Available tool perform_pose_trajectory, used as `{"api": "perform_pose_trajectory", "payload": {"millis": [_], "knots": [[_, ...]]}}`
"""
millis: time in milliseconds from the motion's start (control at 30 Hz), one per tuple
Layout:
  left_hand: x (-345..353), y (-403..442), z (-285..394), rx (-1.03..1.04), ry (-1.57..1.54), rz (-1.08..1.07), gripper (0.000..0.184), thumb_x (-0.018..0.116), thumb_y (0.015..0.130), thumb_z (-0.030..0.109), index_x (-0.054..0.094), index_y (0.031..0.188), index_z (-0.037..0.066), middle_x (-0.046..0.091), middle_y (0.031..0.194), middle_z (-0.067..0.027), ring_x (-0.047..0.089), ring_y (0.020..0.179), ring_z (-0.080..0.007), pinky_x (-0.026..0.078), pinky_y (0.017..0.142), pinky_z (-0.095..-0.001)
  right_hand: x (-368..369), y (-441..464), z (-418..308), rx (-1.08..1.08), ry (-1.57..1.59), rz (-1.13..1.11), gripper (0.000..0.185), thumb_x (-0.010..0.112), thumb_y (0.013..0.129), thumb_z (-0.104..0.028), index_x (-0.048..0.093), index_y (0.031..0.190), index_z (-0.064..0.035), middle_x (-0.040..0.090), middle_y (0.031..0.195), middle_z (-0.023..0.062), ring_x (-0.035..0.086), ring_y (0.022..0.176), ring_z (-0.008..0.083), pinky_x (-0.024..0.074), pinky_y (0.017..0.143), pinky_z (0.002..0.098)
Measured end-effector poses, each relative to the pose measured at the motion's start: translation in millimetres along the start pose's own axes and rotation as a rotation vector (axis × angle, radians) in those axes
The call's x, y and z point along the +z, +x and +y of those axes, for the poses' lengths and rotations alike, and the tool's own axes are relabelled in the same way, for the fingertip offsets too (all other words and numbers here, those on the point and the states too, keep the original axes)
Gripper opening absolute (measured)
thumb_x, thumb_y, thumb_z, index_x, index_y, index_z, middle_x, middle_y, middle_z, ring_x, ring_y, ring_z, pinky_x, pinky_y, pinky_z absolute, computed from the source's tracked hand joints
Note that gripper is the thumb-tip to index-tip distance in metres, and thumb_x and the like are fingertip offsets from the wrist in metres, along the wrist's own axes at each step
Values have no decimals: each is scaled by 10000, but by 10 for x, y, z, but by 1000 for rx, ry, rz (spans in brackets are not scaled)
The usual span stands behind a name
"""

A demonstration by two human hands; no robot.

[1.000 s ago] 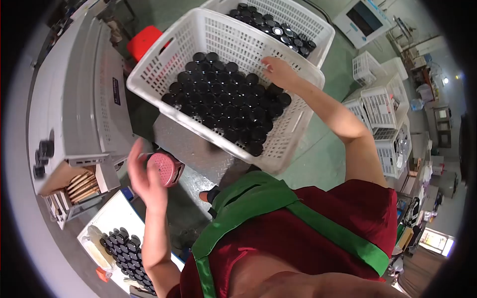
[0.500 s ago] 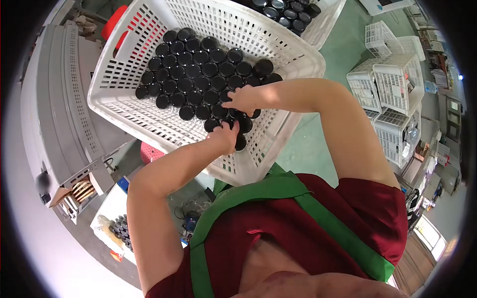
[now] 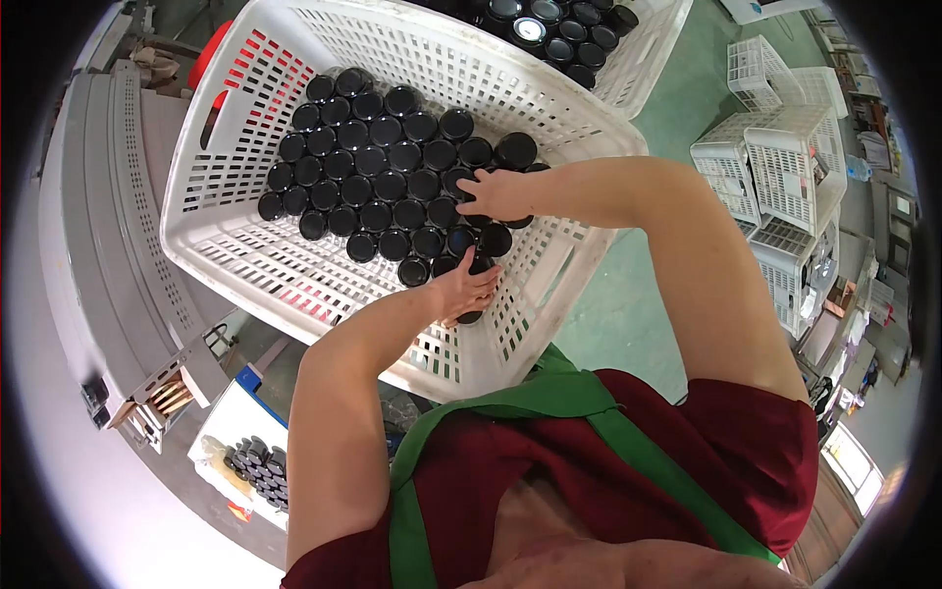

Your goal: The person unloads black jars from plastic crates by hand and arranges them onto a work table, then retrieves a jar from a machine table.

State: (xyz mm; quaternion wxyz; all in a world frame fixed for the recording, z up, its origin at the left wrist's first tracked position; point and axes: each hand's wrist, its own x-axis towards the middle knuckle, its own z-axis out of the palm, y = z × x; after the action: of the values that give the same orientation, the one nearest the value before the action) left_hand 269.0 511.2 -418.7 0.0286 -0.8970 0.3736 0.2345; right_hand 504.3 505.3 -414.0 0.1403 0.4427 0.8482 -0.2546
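A white plastic crate [image 3: 201, 221] holds many black-lidded, see-through jars [image 3: 371, 160], most standing upright in close rows. My left hand [image 3: 463, 292] is at the crate's near corner, its thumb and fingers curled round a black-lidded jar [image 3: 481, 263]. Another jar [image 3: 469, 317] shows partly under those fingers. Farther right, my right hand [image 3: 498, 194] reaches over the crate's right side, fingers apart, fingertips at the lids of the outer jars. Its palm hides some jars, and I cannot tell how firmly it touches them.
A second white crate [image 3: 648, 74] with similar jars stands beyond the first. Stacked white crates [image 3: 790, 162] are on the green floor at right. A grey machine [image 3: 98, 245] is at left. Below it, more dark jars [image 3: 260, 466] lie on a white table [image 3: 221, 422].
The view has shifted, so the crate sits lower and slightly left. My left hand has turned and closed round a jar at the near corner. My right hand has drawn slightly rightward over the jars.
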Motion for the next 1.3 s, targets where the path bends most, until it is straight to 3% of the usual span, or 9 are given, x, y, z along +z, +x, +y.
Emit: {"api": "perform_pose_trajectory", "payload": {"millis": [33, 233, 367, 500, 667, 867, 900, 1033, 1300], "knots": [[13, -12, -9, 7, -17, 26, 824, 610, 767, 676, 455, 1401, 174, 379, 1497, -91, 178, 1472, -290, 279, 1014, -778, -15, 2, -42, 53, 2, -78, 698, 704, 830, -386, 428, 1457, -250, 278, 1522, 205, 461, 1265, 444, 553, 860, 484], [200, -48, -147, -125, -66, 161, 795, 585, 768, 703, 488, 1347, 167, 499, 1346, -67, 316, 1384, -270, 319, 986, -751, -259, -166, -160, -241, -309, -191, 840, 749, 766, -437, 373, 1502, -288, 82, 1640, 136, 424, 1324, 396, 554, 852, 429], [203, -119, -235, -406, -126, 137, 823, 593, 730, 728, 515, 1319, 159, 519, 1311, -65, 358, 1331, -275, 334, 959, -716, -47, 34, -22, -68, 2, -17, 762, 675, 817, -260, 361, 1512, -254, 131, 1624, 149, 467, 1269, 374, 563, 856, 404], [146, -225, -374, -803, -373, 231, 793, 670, 703, 691, 564, 1241, 119, 537, 1258, -79, 380, 1290, -284, 332, 951, -694, 93, 337, 184, -12, -36, 126, 674, 585, 875, -171, 363, 1507, -247, 197, 1600, 159, 476, 1257, 363, 548, 882, 421], [156, -282, -519, -1161, -511, 323, 827, 730, 695, 634, 566, 1248, 41, 560, 1239, -110, 423, 1275, -308, 313, 958, -715, 17, 281, -118, 299, 21, 300, 802, 703, 809, -312, 325, 1516, -271, 195, 1595, 163, 411, 1327, 396, 500, 874, 521], [360, -433, -711, -958, -362, 347, 903, 738, 671, 651, 547, 1297, 29, 559, 1283, -152, 406, 1339, -353, 214, 1048, -746, 160, 273, -128, 307, -8, 179, 780, 652, 880, -393, 252, 1546, -333, 150, 1619, 160, 488, 1237, 350, 460, 881, 513], [443, -411, -721, -970, -270, 393, 881, 744, 653, 663, 572, 1248, 38, 598, 1220, -127, 481, 1244, -335, 314, 1001, -670, 132, 300, -112, 291, -76, 250, 712, 643, 876, -342, 330, 1515, -337, 251, 1581, 159, 548, 1125, 323, 457, 831, 501], [451, -558, -909, -958, -406, 321, 808, 752, 645, 657, 595, 1173, 66, 638, 1100, -66, 538, 1081, -273, 396, 842, -509, 199, 526, 145, 171, -134, 564, 611, 638, 824, -223, 491, 1410, -315, 425, 1439, 131, 593, 930, 297, 432, 736, 453], [476, -520, -921, -970, -434, 340, 777, 733, 721, 610, 535, 1309, 142, 614, 1164, -57, 538, 1123, -274, 415, 881, -489, -330, 662, 146, 390, 230, 422, 655, 687, 883, -235, 361, 1452, -225, 384, 1416, 231, 613, 1084, 415, 510, 882, 505]]}}
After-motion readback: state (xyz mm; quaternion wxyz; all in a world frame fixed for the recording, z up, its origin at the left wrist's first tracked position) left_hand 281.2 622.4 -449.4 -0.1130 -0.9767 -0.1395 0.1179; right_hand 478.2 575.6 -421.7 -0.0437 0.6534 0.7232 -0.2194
